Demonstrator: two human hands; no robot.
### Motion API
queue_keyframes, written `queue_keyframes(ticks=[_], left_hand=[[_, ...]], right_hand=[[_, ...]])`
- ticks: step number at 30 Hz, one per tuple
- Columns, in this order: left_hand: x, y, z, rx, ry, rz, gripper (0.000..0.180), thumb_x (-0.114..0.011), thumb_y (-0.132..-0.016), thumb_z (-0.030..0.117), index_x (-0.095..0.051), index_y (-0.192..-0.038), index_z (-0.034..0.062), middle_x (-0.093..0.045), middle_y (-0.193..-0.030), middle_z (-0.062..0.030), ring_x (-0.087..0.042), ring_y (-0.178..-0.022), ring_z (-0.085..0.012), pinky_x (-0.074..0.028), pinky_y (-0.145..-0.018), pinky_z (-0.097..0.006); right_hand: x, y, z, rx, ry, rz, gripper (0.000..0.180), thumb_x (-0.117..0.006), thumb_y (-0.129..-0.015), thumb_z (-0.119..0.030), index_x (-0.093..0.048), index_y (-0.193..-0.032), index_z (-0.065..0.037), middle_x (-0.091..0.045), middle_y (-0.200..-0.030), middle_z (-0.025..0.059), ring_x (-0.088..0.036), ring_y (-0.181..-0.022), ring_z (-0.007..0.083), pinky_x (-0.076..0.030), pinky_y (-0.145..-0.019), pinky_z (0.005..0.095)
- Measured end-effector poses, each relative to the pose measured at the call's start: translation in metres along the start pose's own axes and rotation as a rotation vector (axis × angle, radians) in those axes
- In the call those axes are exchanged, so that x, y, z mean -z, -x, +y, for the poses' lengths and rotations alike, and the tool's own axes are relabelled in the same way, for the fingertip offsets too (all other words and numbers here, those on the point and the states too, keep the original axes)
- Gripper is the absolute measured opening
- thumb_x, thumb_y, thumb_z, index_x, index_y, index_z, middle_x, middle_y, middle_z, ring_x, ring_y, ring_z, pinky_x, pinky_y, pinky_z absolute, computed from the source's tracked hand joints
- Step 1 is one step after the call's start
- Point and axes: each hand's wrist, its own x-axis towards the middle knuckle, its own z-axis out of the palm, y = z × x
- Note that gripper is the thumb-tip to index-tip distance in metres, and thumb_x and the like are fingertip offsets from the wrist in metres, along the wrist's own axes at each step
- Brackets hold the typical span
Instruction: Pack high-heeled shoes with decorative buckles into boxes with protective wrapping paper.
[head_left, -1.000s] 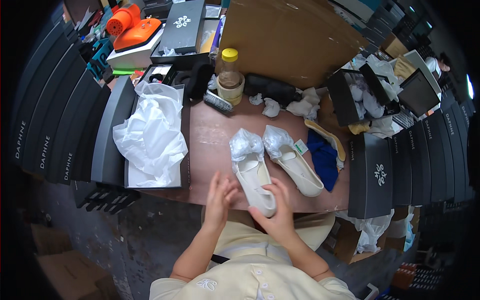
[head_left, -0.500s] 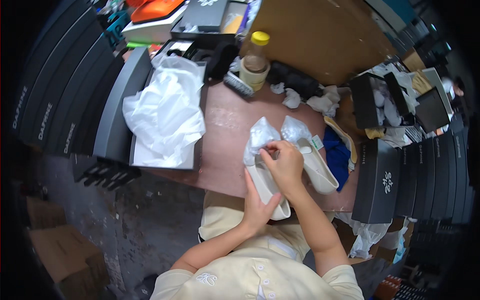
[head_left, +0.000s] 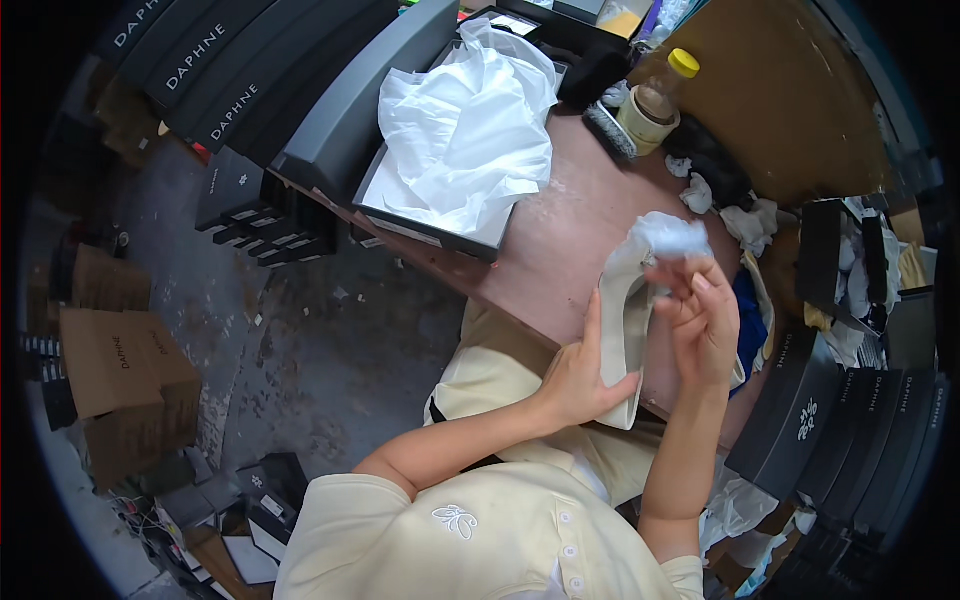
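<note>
A cream flat shoe (head_left: 622, 345) is tilted up at the table's front edge, its inside facing me. My left hand (head_left: 585, 380) is closed around its heel half, thumb on one side and fingers along the other. A crinkled, translucent white wrap (head_left: 668, 238) covers the toe, blurred by motion. Beside the toe and touching or very near the wrap is my right hand (head_left: 700, 315). Its fingers are bent and smeared, so whether they hold the wrap is unclear. Behind that hand lies blue cloth (head_left: 747, 315); the second shoe is mostly hidden there.
An open shoebox (head_left: 450, 228) with white tissue paper (head_left: 465, 130) stands at the table's left. Farther back are a yellow-capped bottle (head_left: 680, 70) in a holder, a brush (head_left: 610, 133) and crumpled paper (head_left: 750, 222). Dark shoeboxes (head_left: 785, 415) line the right side; cartons (head_left: 130, 370) sit on the floor.
The view has swung left, so the table appears farther right. The held shoe has lifted and tilted with my left hand. My right hand has moved off the shoe's opening, out beside the wrapped toe.
</note>
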Motion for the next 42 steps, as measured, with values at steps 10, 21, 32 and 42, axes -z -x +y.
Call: queue_keyframes(ticks=[10,21,32,42], left_hand=[[0.030,0.002,0.007,0.056,0.553,-0.182,0.083,-0.064,-0.080,0.017,-0.012,-0.142,-0.0031,-0.040,-0.133,-0.0144,-0.042,-0.120,-0.0195,-0.032,-0.100,-0.030],[0.045,0.002,0.007,0.254,0.641,-0.144,0.075,-0.058,-0.078,0.012,-0.019,-0.140,-0.0035,-0.044,-0.127,-0.0139,-0.045,-0.115,-0.0187,-0.034,-0.097,-0.028],[0.040,-0.002,0.013,0.182,0.569,-0.083,0.069,-0.055,-0.081,0.017,-0.021,-0.139,-0.0013,-0.043,-0.126,-0.0130,-0.045,-0.113,-0.0183,-0.034,-0.097,-0.029],[0.074,-0.015,-0.013,0.530,1.190,-0.342,0.058,-0.046,-0.080,0.031,-0.042,-0.126,-0.0048,-0.061,-0.095,-0.0234,-0.062,-0.073,-0.0280,-0.052,-0.061,-0.036]], right_hand=[[0.021,0.005,0.027,0.683,1.650,0.173,0.033,-0.068,-0.067,-0.001,-0.060,-0.098,-0.007,-0.056,-0.101,0.0108,-0.053,-0.096,0.0304,-0.045,-0.079,0.0385],[0.035,-0.011,0.025,0.735,1.479,0.120,0.016,-0.068,-0.069,-0.005,-0.057,-0.081,-0.005,-0.056,-0.085,0.0072,-0.053,-0.085,0.0265,-0.044,-0.070,0.0364],[0.012,-0.009,0.039,0.392,1.781,0.313,0.036,-0.073,-0.067,-0.018,-0.048,-0.091,-0.007,-0.050,-0.094,0.0092,-0.058,-0.084,0.0258,-0.048,-0.061,0.0351],[0.034,-0.020,0.029,0.528,1.198,0.167,0.013,-0.068,-0.072,-0.004,-0.057,-0.078,-0.006,-0.055,-0.082,0.0061,-0.056,-0.065,0.0188,-0.047,-0.055,0.0287]])
